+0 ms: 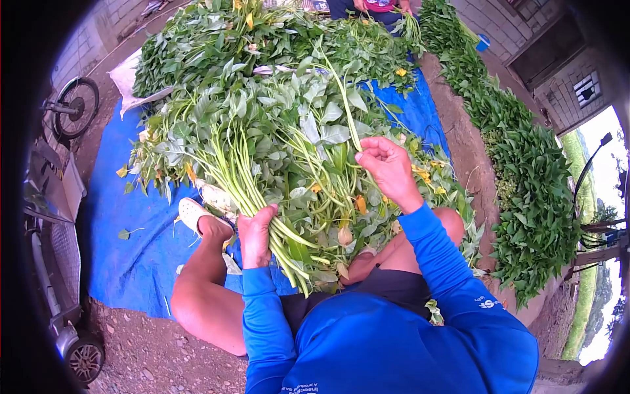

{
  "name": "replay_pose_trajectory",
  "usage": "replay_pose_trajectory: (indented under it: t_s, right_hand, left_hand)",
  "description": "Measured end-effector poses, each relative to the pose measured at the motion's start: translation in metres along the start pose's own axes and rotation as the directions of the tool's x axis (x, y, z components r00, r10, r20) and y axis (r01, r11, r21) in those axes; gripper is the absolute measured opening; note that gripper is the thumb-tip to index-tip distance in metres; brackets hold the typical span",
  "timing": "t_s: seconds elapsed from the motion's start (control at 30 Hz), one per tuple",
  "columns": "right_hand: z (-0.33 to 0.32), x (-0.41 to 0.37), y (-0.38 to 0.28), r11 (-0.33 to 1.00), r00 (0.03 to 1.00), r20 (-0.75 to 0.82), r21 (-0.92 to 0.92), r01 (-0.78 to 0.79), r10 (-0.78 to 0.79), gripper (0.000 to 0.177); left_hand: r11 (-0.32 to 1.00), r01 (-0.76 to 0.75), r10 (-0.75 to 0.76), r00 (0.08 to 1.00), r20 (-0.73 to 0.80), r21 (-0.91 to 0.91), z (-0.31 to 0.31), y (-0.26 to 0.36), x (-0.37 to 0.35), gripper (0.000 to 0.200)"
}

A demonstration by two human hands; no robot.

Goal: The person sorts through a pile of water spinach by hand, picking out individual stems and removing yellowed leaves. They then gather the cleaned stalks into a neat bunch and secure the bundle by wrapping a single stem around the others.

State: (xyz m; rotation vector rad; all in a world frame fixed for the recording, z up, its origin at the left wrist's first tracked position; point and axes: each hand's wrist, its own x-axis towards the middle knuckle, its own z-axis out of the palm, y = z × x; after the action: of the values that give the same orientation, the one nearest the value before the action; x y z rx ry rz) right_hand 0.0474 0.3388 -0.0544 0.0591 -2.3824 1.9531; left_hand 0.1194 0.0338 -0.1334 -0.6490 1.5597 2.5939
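Blue shirt [400, 338] lay nearest; left hand [256, 238] clasped bundled stems [237, 180]; right hand [390, 172] pinched one stalk [346, 102]: seemingly light, snappable, best gripped low.

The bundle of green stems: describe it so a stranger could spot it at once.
Find the blue tarp, heaped with leafy greens. At its near side sits a person in a blue shirt, whose left hand grips the bundle of green stems. Many stems gathered in one fist set it apart from the slim stalk that the right hand pinches.
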Motion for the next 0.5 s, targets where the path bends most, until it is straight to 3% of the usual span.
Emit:
replay_pose_trajectory:
  t_s: [0.03, 0.13, 0.27, 0.3, 0.33, 0.4, 0.5]
  right_hand:
    - [0.005, -0.004, -0.002, 0.972, 0.990, -0.111, -0.229, 0.055, -0.083, 0.031]
    - [0.020, -0.012, -0.014, 0.860, 0.963, -0.187, -0.505, 0.073, -0.192, 0.031]
    - [0.059, -0.034, -0.008, 0.863, 0.992, -0.096, -0.505, 0.027, -0.086, 0.033]
    - [0.072, -0.043, 0.022, 0.914, 0.999, -0.041, -0.406, -0.006, -0.011, 0.036]
    - [0.083, -0.054, 0.029, 0.870, 0.995, 0.059, -0.491, -0.045, 0.085, 0.037]
    - [0.100, -0.071, 0.061, 0.868, 0.947, 0.197, -0.478, -0.132, 0.253, 0.037]
    - [0.107, -0.091, 0.110, 0.879, 0.961, 0.173, -0.463, -0.111, 0.213, 0.036]
  left_hand:
    - [1.000, 0.009, -0.010, 1.000, 0.010, 0.023, 0.004, -0.003, 0.003, 0.014]
    - [0.999, 0.045, -0.042, 0.996, 0.073, -0.028, 0.021, -0.004, -0.001, 0.023]
    - [0.991, 0.117, -0.107, 0.986, 0.131, -0.069, 0.021, -0.048, 0.024, 0.016]
    - [0.971, 0.199, -0.175, 0.969, 0.172, -0.134, 0.016, -0.067, 0.034, 0.014]
    - [0.940, 0.278, -0.234, 0.947, 0.220, -0.197, 0.012, -0.086, 0.044, 0.014]
    - [0.804, 0.451, -0.332, 0.881, 0.337, -0.388, 0.002, -0.119, 0.055, 0.015]
    - [0.718, 0.564, -0.422, 0.819, 0.388, -0.409, -0.003, -0.129, 0.046, 0.022]
